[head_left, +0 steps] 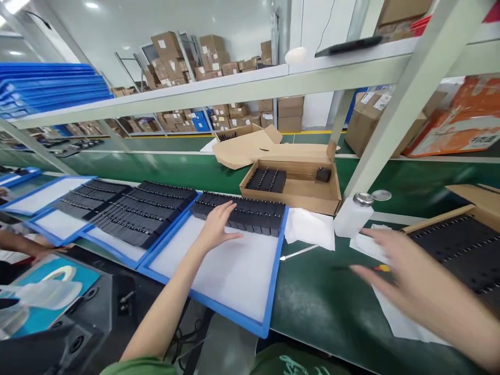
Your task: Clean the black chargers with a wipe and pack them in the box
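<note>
Two hands over the green bench, both empty. Right hand (406, 278) is nearest, blurred, fingers spread and released, hovering above white paper sheets (402, 320) at the bench edge; a small red-and-yellow item just past its fingertips is too blurred to identify. Left hand (216, 229) is open, palm down, resting flat on the white pad of the nearest blue tray (269, 291), fingertips touching the row of black parts (250, 213) lined up along the tray's far side. Beside that tray: white cloth (310, 227), a white pen (299, 252) on the bench, white bottle (353, 214) with metal cap. Right edge: black tray with pins (461, 250). More blue trays with black parts run left (128, 213). Further back, open cardboard box (297, 187) holding more black parts. Another person's arm (23, 245) at far left.
</note>
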The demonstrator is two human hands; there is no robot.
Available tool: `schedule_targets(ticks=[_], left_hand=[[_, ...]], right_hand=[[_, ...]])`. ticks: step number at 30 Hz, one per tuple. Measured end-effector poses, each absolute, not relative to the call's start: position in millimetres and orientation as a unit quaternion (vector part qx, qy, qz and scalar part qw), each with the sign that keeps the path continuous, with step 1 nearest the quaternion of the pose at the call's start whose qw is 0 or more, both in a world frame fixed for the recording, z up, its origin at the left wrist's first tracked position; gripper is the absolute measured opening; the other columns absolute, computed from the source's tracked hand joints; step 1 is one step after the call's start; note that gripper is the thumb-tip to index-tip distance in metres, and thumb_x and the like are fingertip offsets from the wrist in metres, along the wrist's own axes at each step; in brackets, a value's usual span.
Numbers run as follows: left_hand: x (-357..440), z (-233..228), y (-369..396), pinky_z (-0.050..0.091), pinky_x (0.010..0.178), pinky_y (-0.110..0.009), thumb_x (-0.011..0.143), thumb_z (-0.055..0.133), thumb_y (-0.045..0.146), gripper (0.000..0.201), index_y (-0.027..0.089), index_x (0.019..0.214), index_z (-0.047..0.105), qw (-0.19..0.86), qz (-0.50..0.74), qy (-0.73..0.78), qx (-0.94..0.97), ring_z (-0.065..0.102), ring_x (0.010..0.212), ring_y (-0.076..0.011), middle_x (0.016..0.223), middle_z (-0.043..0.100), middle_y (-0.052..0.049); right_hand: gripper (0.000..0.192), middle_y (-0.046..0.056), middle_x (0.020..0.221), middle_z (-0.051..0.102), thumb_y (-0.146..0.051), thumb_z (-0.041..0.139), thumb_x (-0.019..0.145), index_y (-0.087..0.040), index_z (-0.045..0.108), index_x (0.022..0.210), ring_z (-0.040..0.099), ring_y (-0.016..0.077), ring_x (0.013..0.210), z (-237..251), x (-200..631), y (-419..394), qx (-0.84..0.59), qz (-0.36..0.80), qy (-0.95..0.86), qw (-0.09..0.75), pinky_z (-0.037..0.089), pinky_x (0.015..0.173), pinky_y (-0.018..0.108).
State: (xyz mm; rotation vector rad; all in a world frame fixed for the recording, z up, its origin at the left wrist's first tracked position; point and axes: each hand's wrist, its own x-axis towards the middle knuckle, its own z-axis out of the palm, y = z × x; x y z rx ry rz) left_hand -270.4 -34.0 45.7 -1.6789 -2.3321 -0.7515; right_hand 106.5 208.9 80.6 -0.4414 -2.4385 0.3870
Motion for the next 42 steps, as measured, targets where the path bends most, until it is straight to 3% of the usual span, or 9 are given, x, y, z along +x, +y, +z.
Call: schedule_targets(ticks=[2, 5, 10, 15, 17, 20, 27, 34, 42], left_hand=[[-281, 39, -8, 0.032, 0.12, -0.057, 0.075, 0.078, 0.063, 0.089, 0.018, 0.145, 0.047, 0.081, -0.216, -0.756, -0.613, 0.04, 0.144, -0.0375, 0.156, 0.044, -0.018], [-291, 28, 9, 0.04, 0.113, -0.06, 0.091, 0.067, 0.05, 0.06, 0.019, 0.14, 0.052, 0.094, -0.181, -0.739, -0.641, 0.048, 0.137, -0.0339, 0.15, 0.049, -0.014], [-314, 13, 3, 0.053, 0.099, -0.051, 0.096, 0.063, 0.041, 0.042, 0.018, 0.131, 0.058, 0.114, -0.14, -0.736, -0.653, 0.061, 0.118, -0.0267, 0.134, 0.06, -0.011], [-317, 2, 15, 0.054, 0.093, -0.047, 0.095, 0.062, 0.049, 0.043, 0.016, 0.122, 0.062, 0.149, -0.14, -0.688, -0.696, 0.064, 0.107, -0.0239, 0.119, 0.065, -0.009], [-318, -3, 21, 0.054, 0.086, -0.045, 0.089, 0.062, 0.061, 0.053, 0.014, 0.113, 0.067, 0.178, -0.158, -0.671, -0.703, 0.065, 0.098, -0.0277, 0.106, 0.068, -0.012], [-328, -10, 27, 0.054, 0.081, -0.042, 0.086, 0.063, 0.063, 0.053, 0.016, 0.108, 0.07, 0.207, -0.177, -0.641, -0.717, 0.066, 0.092, -0.0297, 0.099, 0.069, -0.011], [-343, -22, 30, 0.056, 0.076, -0.039, 0.08, 0.069, 0.044, 0.039, 0.018, 0.108, 0.067, 0.213, -0.195, -0.623, -0.727, 0.068, 0.088, -0.0287, 0.098, 0.071, -0.009], [-341, -32, 35, 0.058, 0.083, -0.042, 0.073, 0.071, 0.04, 0.05, 0.018, 0.118, 0.065, 0.167, -0.198, -0.658, -0.707, 0.072, 0.098, -0.0327, 0.108, 0.076, -0.012], [-325, -28, 28, 0.059, 0.087, -0.044, 0.065, 0.075, 0.031, 0.051, 0.021, 0.114, 0.068, 0.185, -0.183, -0.672, -0.694, 0.074, 0.097, -0.033, 0.11, 0.077, -0.011]], right_hand=[[0.074, 0.02, 0.147, 0.05, -0.054, 0.067, 0.088, -0.02, 0.043, 0.149, 0.049, 0.0388, 0.137, 76, 54, 182, -0.143, 0.145, -0.962, 0.182, 0.047, 0.108, 0.059], [0.086, 0.022, 0.149, 0.047, -0.049, 0.078, 0.079, -0.014, 0.043, 0.149, 0.044, 0.0388, 0.141, 53, -39, 154, -0.157, 0.122, -0.968, 0.153, 0.044, 0.112, 0.055], [0.048, 0.012, 0.14, 0.055, -0.045, 0.062, 0.095, -0.019, 0.054, 0.135, 0.056, 0.0282, 0.125, 20, -115, 143, -0.212, 0.095, -0.958, 0.167, 0.049, 0.104, 0.053], [0.044, 0.01, 0.133, 0.058, -0.045, 0.061, 0.096, -0.019, 0.057, 0.13, 0.059, 0.026, 0.118, 12, -121, 137, -0.237, 0.084, -0.949, 0.189, 0.051, 0.1, 0.05], [0.045, 0.01, 0.128, 0.059, -0.049, 0.062, 0.094, -0.019, 0.059, 0.127, 0.059, 0.0254, 0.115, 7, -124, 137, -0.233, 0.083, -0.949, 0.197, 0.051, 0.097, 0.048], [0.064, 0.009, 0.12, 0.057, -0.065, 0.075, 0.076, -0.021, 0.061, 0.122, 0.053, 0.0282, 0.113, -4, -130, 142, -0.231, 0.091, -0.943, 0.223, 0.049, 0.091, 0.045], [0.085, 0.005, 0.108, 0.052, -0.087, 0.073, 0.056, -0.026, 0.062, 0.115, 0.047, 0.0253, 0.103, -14, -136, 152, -0.215, 0.128, -0.933, 0.26, 0.043, 0.089, 0.04], [0.095, 0.004, 0.104, 0.052, -0.094, 0.07, 0.045, -0.029, 0.062, 0.114, 0.048, 0.0268, 0.099, -27, -140, 158, -0.204, 0.132, -0.932, 0.268, 0.044, 0.086, 0.043], [0.097, 0.008, 0.112, 0.062, -0.091, 0.072, 0.048, -0.027, 0.062, 0.12, 0.052, 0.0325, 0.102, -38, -142, 158, -0.177, 0.144, -0.942, 0.245, 0.045, 0.09, 0.053]])
